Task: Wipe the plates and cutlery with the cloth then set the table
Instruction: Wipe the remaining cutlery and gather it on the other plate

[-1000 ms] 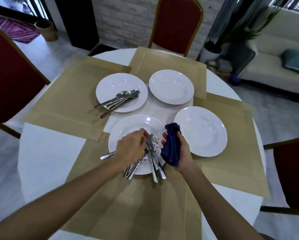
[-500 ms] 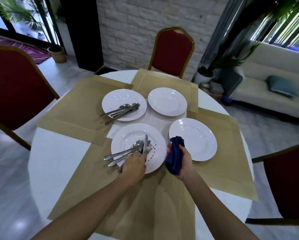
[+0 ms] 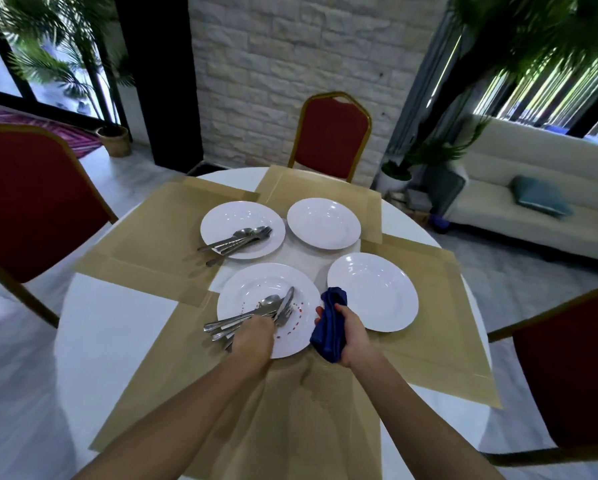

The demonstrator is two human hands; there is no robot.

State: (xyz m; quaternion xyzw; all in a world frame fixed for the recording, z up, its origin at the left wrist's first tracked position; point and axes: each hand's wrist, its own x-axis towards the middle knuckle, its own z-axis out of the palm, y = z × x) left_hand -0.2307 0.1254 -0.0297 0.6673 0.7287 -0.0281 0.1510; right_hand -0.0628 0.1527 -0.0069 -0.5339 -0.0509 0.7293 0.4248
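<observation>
The left hand (image 3: 254,336) gripped a bundle of cutlery (image 3: 256,311), handles fanning out leftward, over the red-speckled plate (image 3: 252,285) nearest the counter's (image 3: 117,323) near edge. Just right of that plate, the right hand (image 3: 354,332) clutched the bunched blue cloth (image 3: 330,323). Toward the far edge sat the far-left plate (image 3: 228,216), carrying more spoons (image 3: 237,239), and the far plate (image 3: 323,223); the right-edge plate (image 3: 373,292) lay beside the cloth
</observation>
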